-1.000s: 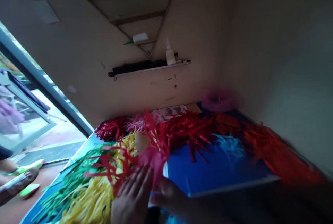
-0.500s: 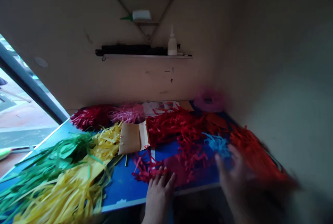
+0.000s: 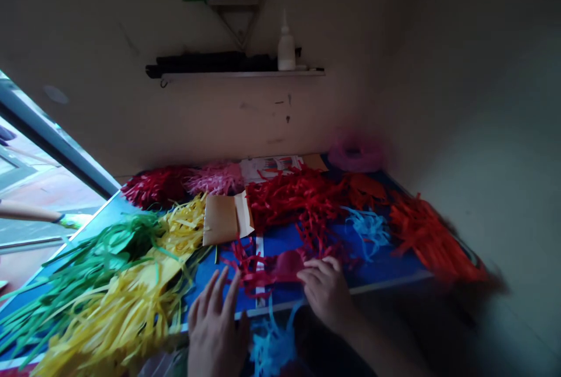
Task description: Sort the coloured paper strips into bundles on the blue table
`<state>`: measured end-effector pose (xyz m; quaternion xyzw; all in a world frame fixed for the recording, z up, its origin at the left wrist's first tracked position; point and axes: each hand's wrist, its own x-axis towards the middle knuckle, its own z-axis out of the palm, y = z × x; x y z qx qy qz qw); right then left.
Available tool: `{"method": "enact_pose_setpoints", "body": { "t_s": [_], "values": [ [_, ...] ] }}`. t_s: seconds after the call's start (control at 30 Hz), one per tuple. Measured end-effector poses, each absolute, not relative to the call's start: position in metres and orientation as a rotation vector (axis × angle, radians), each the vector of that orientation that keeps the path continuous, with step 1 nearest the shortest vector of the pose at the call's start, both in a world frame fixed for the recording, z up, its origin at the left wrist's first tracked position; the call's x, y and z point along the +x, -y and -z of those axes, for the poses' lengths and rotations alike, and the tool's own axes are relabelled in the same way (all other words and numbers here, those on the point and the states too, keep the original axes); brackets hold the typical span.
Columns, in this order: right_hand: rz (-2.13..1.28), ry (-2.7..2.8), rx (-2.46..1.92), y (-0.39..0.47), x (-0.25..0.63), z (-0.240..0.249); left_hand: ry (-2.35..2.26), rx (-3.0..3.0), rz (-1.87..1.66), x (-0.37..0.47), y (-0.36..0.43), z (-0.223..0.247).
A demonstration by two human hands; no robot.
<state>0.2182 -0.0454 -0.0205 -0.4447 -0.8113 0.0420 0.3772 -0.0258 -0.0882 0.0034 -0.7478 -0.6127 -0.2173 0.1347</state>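
On the blue table [image 3: 280, 244], dark red fringed paper [image 3: 289, 266] with a smooth flat centre lies near the front edge. The curled fingers of my right hand [image 3: 326, 292] are pressed on its right side. My left hand [image 3: 217, 324] is raised at the table's front edge, fingers spread, holding nothing. Light blue fringe [image 3: 272, 345] shows below the edge between my hands, and another light blue bunch [image 3: 370, 229] lies on the table to the right. A brown card folder [image 3: 220, 219] sits behind my left hand.
Green [image 3: 109, 254] and yellow fringes [image 3: 114, 312] cover the left side. Red fringe [image 3: 293, 196] lies mid-table, orange fringe [image 3: 432, 242] at right. A pink ring [image 3: 356, 155] is at the back. A wall shelf [image 3: 245, 74] holds a white bottle [image 3: 286, 49].
My right hand has moved left onto the dark red fringe. My left hand has come off it and shifted left. Light blue fringe now shows below the edge. A person's arm appears at far left.
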Motion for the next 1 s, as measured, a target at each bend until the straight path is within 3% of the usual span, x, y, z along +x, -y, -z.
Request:
{"method": "enact_pose_setpoints", "body": {
  "t_s": [0.1,0.27,0.4,0.6,1.0],
  "values": [
    [-0.108,2.173,-1.177,0.052,0.214,0.014,1.533,-2.527,0.696,0.010,0.089,-0.009],
    [-0.329,2.379,-1.160,0.040,0.229,0.002,1.727,-2.705,0.888,0.025,0.060,0.013],
    [-0.473,2.313,-1.411,0.020,0.237,0.002,1.845,-2.702,0.820,0.007,0.043,0.023],
    [-0.355,2.147,-1.758,0.004,0.219,0.006,2.063,-2.514,0.616,0.022,0.023,0.013],
    [-0.346,2.168,-1.802,-0.001,0.218,0.009,2.215,-2.455,0.290,0.032,0.010,0.000]
  ]
}}
